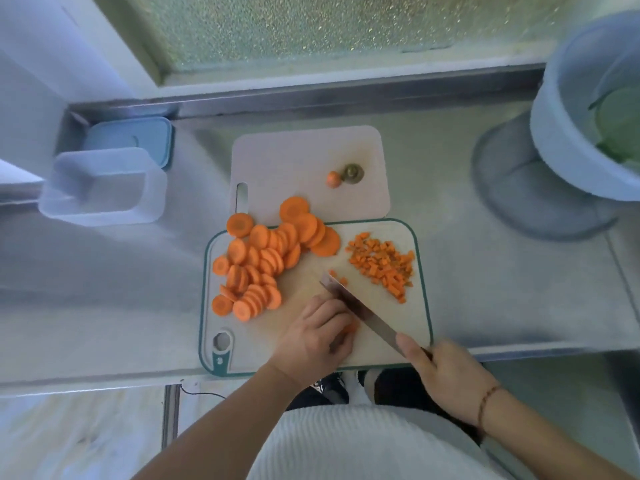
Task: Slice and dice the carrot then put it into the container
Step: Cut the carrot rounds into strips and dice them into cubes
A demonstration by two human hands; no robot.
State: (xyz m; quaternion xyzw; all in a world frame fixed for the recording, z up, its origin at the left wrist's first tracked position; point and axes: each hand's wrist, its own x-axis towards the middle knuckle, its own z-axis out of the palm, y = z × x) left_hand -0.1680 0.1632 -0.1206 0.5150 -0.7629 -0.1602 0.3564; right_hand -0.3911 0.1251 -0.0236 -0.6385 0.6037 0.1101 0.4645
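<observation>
On board (381, 348) — knife (360, 313) beside carrot slices (263, 261)

Your view is lit by soft, cool daylight from the frosted window (311, 29) ahead, giving the steel bench (485, 271) a bluish cast with pale sheen rather than hard glare. Shadows are faint; a soft one sits beneath the bowl (571, 133). The wide lens bends straight edges toward the corners. The whole picture looks slightly soft, and the knife (360, 313) seems perhaps motion-blurred.
</observation>
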